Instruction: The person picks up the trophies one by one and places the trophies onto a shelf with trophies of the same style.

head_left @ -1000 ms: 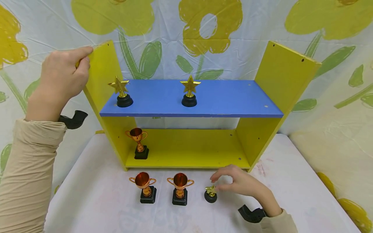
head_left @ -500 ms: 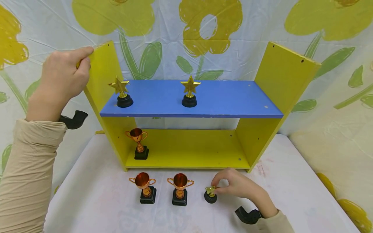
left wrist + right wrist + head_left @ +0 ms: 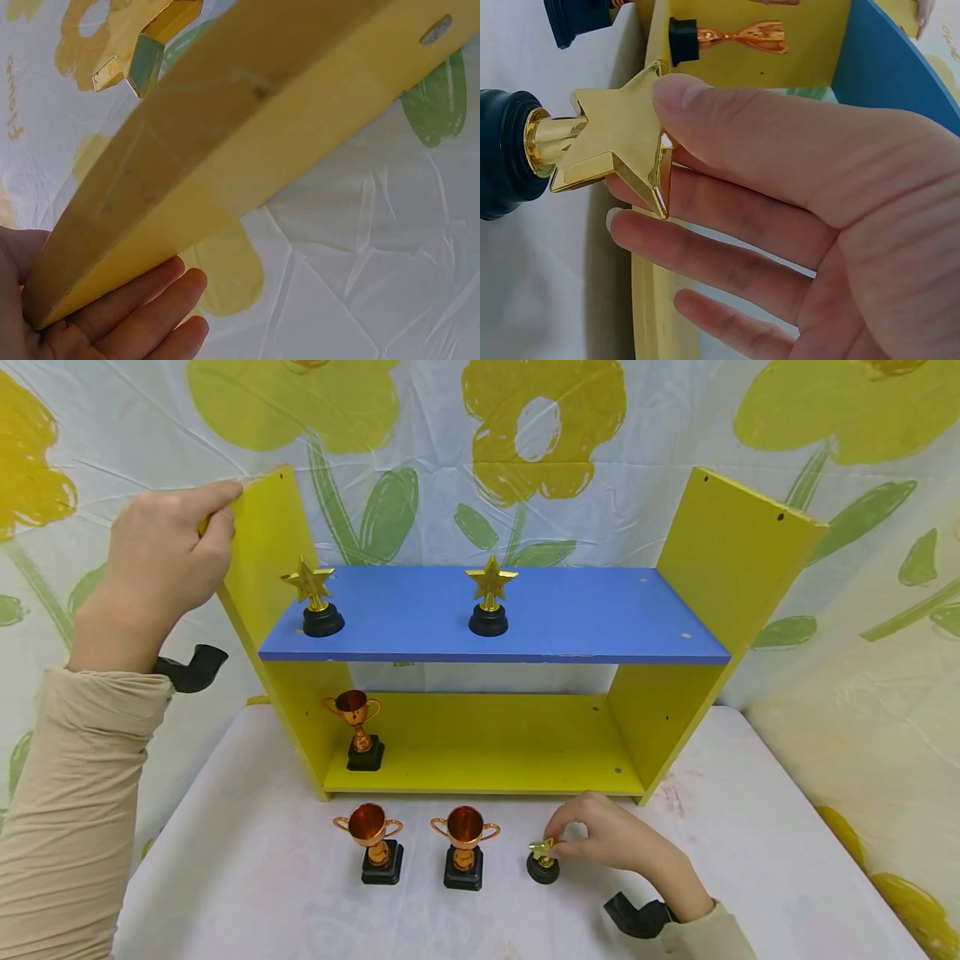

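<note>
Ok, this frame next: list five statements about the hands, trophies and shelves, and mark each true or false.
1. The right hand pinches a gold star trophy. True.
2. The left hand rests on the blue shelf. False: it holds the yellow side panel near its top corner.
3. Two star trophies stand on the blue shelf. True.
4. The yellow bottom shelf carries three cup trophies. False: it carries one copper cup trophy; two others stand on the white tablecloth.
5. The pinched trophy has a round, dark base. True.
</note>
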A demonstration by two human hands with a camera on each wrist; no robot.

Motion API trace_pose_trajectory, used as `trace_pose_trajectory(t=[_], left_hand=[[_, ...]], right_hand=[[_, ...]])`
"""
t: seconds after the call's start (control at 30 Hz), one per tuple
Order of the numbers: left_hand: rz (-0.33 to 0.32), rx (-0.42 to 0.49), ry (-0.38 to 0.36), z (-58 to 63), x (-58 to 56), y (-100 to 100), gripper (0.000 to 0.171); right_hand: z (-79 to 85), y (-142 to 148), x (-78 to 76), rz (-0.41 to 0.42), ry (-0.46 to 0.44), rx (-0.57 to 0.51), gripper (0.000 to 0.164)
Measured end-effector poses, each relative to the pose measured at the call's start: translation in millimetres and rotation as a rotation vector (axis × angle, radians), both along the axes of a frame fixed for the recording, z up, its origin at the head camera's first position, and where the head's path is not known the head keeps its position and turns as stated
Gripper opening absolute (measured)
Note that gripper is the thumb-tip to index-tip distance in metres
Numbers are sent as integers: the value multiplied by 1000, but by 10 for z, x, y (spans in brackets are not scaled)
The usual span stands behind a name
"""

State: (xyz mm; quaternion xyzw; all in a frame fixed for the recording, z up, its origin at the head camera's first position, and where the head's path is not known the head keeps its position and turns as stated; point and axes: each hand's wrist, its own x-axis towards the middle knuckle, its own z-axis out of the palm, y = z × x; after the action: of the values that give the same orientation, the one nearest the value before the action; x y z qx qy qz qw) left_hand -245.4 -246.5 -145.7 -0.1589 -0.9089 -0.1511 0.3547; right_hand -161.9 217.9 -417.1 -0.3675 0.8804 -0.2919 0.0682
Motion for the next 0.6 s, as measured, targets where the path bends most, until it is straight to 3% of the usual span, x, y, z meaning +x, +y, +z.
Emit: trace_pose_trajectory(t=[0.6], left_hand=[[8, 12, -18, 1, -3, 9, 46]], right_hand=[[62, 8, 25, 21, 67, -24, 8]])
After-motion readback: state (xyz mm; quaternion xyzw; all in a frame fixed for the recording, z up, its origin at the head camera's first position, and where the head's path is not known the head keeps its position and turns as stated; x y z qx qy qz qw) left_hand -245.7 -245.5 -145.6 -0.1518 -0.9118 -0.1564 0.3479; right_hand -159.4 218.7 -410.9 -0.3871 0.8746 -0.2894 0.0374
